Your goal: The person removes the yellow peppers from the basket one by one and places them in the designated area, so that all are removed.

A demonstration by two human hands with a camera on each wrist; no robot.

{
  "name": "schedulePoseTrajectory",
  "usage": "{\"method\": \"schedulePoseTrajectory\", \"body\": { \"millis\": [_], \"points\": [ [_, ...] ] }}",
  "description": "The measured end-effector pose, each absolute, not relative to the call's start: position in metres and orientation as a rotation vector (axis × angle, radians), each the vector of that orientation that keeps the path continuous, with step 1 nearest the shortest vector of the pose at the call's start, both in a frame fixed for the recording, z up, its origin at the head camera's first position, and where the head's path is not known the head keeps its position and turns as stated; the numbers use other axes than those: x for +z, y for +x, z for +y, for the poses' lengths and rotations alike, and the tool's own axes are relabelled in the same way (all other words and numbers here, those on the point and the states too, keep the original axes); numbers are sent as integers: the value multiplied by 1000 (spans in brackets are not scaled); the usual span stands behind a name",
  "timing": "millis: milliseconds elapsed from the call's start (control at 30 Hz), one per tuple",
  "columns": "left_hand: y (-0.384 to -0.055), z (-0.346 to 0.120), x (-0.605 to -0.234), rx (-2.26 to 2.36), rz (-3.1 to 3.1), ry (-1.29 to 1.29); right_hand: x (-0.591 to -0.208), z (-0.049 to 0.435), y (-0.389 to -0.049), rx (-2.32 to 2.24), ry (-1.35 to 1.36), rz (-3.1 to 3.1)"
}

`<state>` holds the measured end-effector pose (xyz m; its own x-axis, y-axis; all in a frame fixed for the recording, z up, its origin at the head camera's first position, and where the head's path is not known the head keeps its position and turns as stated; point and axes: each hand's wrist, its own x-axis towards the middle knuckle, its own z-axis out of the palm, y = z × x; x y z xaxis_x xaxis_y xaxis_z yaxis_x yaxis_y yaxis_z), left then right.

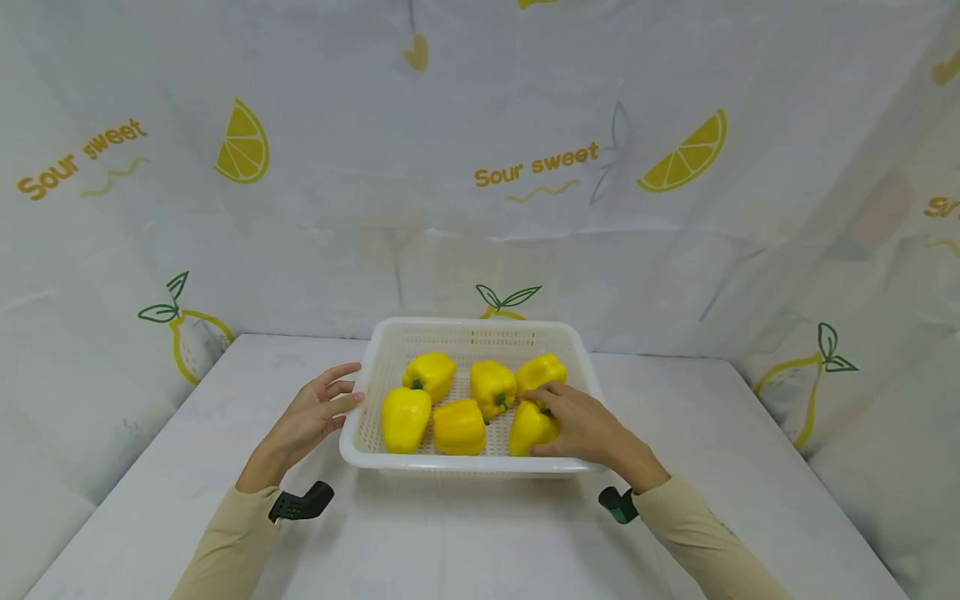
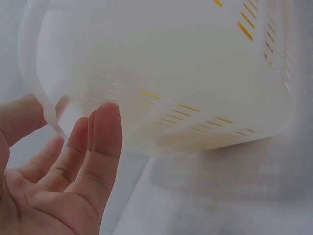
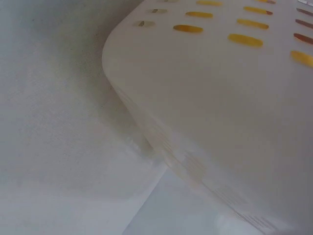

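Observation:
A white plastic basket holds several yellow bell peppers. My right hand reaches over the front right corner and grips the nearest pepper on that side, thumb low at its front and fingers over its top. The left hand is at the basket's left rim. In the left wrist view, the thumb of that hand lies over the rim, while the other fingers extend below it beside the slotted wall. The right wrist view shows the basket's outer wall; the right hand is out of it.
The basket stands on a white-covered table in front of a white curtain printed with lemons and lettering. Another pepper lies just behind the gripped one, and a further pepper sits to its left.

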<state>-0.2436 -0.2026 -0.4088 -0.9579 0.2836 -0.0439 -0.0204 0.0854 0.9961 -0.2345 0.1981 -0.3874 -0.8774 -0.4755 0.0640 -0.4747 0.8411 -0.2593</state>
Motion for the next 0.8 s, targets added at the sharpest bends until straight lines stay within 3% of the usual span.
{"method": "schedulePoseTrajectory", "body": {
  "millis": [800],
  "points": [
    [-243, -202, -407, 1952, 2150, 256, -386, 197, -235, -483, -743, 2980]
  ]
}}
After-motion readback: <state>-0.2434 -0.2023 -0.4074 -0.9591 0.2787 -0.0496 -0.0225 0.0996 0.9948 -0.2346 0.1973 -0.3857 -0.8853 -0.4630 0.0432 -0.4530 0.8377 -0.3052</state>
